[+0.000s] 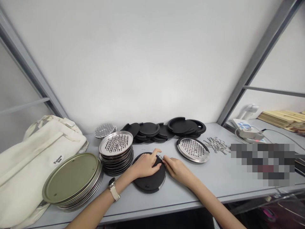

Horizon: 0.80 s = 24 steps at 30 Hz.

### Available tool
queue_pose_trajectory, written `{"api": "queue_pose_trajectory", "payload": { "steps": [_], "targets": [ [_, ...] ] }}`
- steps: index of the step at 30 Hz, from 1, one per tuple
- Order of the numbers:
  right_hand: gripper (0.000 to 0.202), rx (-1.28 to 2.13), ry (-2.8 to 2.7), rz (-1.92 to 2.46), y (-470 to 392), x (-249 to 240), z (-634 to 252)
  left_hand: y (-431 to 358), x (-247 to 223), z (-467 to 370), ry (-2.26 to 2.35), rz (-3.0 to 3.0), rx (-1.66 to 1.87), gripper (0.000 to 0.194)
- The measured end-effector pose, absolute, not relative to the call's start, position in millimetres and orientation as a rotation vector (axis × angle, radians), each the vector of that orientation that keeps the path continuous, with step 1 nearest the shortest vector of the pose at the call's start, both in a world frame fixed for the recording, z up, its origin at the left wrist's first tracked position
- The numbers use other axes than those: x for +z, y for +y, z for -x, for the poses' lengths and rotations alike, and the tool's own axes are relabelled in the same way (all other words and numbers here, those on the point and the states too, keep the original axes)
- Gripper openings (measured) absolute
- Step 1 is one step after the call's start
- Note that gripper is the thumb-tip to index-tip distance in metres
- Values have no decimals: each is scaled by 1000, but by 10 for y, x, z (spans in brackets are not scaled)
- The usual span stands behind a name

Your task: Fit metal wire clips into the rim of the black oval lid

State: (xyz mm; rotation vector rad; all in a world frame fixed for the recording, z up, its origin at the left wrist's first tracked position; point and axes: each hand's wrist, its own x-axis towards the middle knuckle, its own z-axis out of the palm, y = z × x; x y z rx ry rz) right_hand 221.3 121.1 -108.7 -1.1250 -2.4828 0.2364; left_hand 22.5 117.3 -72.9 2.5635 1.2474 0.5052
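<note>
Near left on the table (183, 198): stack of plates (72, 176), green on top, bag (69, 146) just beside, left of it.

Near middle: black disc (147, 183), flat on the table, bright metal rim showing along its right side. Left hand (145, 164) lies over it palm down, thumb and index spread wide, no grip around the disc. Right hand (175, 170) at its far right edge, fingers narrowed in a pinch on a small metal clip (160, 157). Whether the clip is hooked to the disc, can't tell.

Handling, judged by looks: disc probably fairly light and stiff, black face maybe smooth plastic, could skid on the table if not pressed. Take by the rim, thumb and fingers on opposite edges; underside hidden, may be sharp if it's a grater. Clip looks light, thin, springy wire, easy to drop; pinch at its end.

Left of disc: stack of graters (116, 162), toothed face up; best lifted by the rims. Right, a bit farther: single grater (193, 151), partly black-edged. Right of that: pile of clips (216, 145), tangled. Far: heap of black covers (149, 128), overlapping, likely light.
</note>
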Motion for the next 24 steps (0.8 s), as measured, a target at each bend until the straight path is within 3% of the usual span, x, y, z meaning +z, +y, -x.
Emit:
{"api": "queue_pose_trajectory", "payload": {
  "steps": [8, 24],
  "targets": [
    [16, 277, -2472, 1114, 1203, -1059, -2222, 1148, -702, -235, 1226, -2713, 400, 24],
    [16, 316, -2388, 1056, 1185, -952, -2193, 1137, -726, -239, 1274, -2752, 366, 18]
  ]
}}
